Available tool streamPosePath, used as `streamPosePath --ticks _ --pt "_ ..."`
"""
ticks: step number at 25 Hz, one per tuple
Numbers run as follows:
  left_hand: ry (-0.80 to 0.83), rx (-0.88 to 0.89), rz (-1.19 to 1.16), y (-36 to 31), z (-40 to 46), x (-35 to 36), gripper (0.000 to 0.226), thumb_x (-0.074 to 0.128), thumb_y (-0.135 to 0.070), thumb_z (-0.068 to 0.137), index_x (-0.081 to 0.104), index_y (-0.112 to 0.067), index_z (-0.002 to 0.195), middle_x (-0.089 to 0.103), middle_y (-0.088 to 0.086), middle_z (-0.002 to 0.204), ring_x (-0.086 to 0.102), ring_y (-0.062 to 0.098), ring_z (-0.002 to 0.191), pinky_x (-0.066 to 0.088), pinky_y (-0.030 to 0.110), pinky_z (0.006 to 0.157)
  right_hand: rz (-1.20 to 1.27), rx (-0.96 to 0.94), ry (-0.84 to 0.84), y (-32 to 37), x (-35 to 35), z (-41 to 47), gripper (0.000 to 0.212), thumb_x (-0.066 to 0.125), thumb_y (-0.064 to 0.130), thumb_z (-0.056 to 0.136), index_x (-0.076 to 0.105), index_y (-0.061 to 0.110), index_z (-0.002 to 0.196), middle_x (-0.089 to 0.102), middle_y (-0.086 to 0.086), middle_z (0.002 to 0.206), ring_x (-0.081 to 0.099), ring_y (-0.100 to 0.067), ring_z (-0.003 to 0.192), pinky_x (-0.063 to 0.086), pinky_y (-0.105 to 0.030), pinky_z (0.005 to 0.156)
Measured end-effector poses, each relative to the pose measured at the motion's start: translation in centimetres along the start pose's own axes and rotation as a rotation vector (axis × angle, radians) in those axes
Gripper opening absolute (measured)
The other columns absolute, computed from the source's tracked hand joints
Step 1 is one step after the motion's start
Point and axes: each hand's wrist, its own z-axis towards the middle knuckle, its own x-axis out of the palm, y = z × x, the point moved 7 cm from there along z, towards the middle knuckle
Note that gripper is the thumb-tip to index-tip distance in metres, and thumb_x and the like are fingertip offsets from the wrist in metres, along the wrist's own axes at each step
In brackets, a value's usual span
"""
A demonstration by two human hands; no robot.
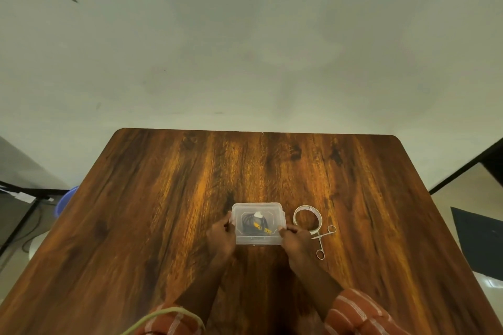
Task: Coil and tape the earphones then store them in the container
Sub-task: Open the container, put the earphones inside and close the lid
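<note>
On the wooden table (163, 212), both hands' fingers (228, 221) pinch the lidded container (257, 238) holding coiled earphones (251, 223)

Earphones (254, 223) blurred behind the container (257, 223) lid, tape indistinct; container side walls hidden under both hands' grip; desk (163, 198) near corners and both sleeves cut off by the frame.

Clear container (257, 209), black-and-yellow earphones (254, 224), striped orange sleeves (356, 310), wood-grain table (163, 198)

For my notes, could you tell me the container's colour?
Clear, see-through plastic container, seen from the head view.
</note>
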Motion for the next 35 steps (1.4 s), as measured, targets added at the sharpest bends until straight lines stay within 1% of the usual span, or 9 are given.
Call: streamPosePath --ticks 6,9,14,17,20,24,27,30,35 --pt "0.035 0.002 -0.012 1.3 0.1 0.6 0.029 0.059 -0.012 0.094 0.065 -0.009 0.123 0.072 0.009 0.116 0.069 0.021 0.102 0.056 0.034 0.086 0.134 0.095 0.01 -1.0 -0.3 -0.6 0.017 0.065 -0.002 0.087 0.07 0.014 0.092 0.065 -0.002 0.092 0.062 -0.019 0.088 0.057 -0.043 0.091" --pt "0.034 -0.032 -0.063 1.1 0.5 0.6 0.029 0.059 -0.012 0.095 0.065 -0.007 0.123 0.07 0.01 0.119 0.067 0.025 0.106 0.054 0.034 0.087 0.109 0.046 0.055 -0.2 -0.1 -0.1 0.02 0.068 0.002 0.087 0.071 0.011 0.105 0.069 -0.003 0.101 0.065 -0.021 0.094 0.057 -0.043 0.092" --pt "0.104 -0.033 -0.112 -0.4 1.6 -0.1 0.032 0.062 -0.01 0.093 0.064 -0.006 0.124 0.067 0.005 0.121 0.064 0.015 0.104 0.047 0.01 0.073 0.008 -0.117 0.092 1.5 -0.6 0.4 0.014 0.073 0.021 0.087 0.072 0.017 0.101 0.074 -0.002 0.097 0.071 -0.02 0.085 0.061 -0.038 0.08" --pt "0.069 -0.088 -0.171 0.2 1.3 -0.5 0.037 0.064 -0.008 0.091 0.06 -0.002 0.127 0.066 0.005 0.123 0.065 0.022 0.106 0.052 0.029 0.087 -0.075 -0.266 -0.072 1.9 -2.9 0.0 0.022 0.07 0.029 0.089 0.074 0.013 0.103 0.075 0.0 0.096 0.069 -0.019 0.083 0.057 -0.033 0.076" --pt "0.107 -0.223 -0.186 1.7 1.6 0.2 0.03 0.065 -0.016 0.09 0.066 -0.008 0.119 0.07 0.009 0.117 0.068 0.021 0.092 0.058 0.042 0.087 -0.15 -0.227 -0.057 1.9 -2.6 0.6 0.029 0.066 0.029 0.092 0.072 0.01 0.113 0.074 -0.004 0.106 0.068 -0.024 0.093 0.055 -0.037 0.086" --pt "0.209 -0.544 -0.44 2.8 1.5 1.1 0.029 0.063 -0.015 0.092 0.061 -0.002 0.118 0.068 0.017 0.111 0.066 0.029 0.098 0.059 0.038 0.08 -0.264 -0.098 0.092 2.0 0.2 2.2 0.031 0.059 0.031 0.095 0.069 0.015 0.119 0.074 -0.006 0.109 0.07 -0.024 0.093 0.059 -0.047 0.087" --pt "0.287 -0.684 -0.506 3.5 1.3 1.9 0.028 0.062 -0.016 0.093 0.059 0.001 0.114 0.063 0.014 0.097 0.061 0.024 0.091 0.054 0.039 0.09 -0.207 -0.04 0.038 2.4 0.6 2.0 0.035 0.063 0.022 0.093 0.063 0.012 0.127 0.071 -0.008 0.114 0.069 -0.027 0.094 0.061 -0.046 0.084" --pt "0.281 -0.654 -0.463 3.5 2.0 1.7 0.027 0.062 -0.011 0.092 0.057 0.006 0.113 0.064 0.014 0.095 0.061 0.024 0.086 0.054 0.038 0.09 0.088 0.2 0.01 1.1 0.9 2.0 0.046 0.071 0.014 0.088 0.056 0.011 0.131 0.064 -0.01 0.107 0.066 -0.029 0.091 0.061 -0.048 0.083" --pt "0.152 -0.296 -0.044 1.4 3.0 0.2 0.027 0.074 -0.022 0.084 0.072 -0.007 0.107 0.073 0.009 0.105 0.069 0.025 0.093 0.055 0.031 0.076 0.347 0.37 -0.05 0.2 1.1 1.7 0.065 0.081 0.009 0.078 0.049 0.006 0.135 0.06 -0.016 0.119 0.062 -0.034 0.104 0.056 -0.05 0.094"
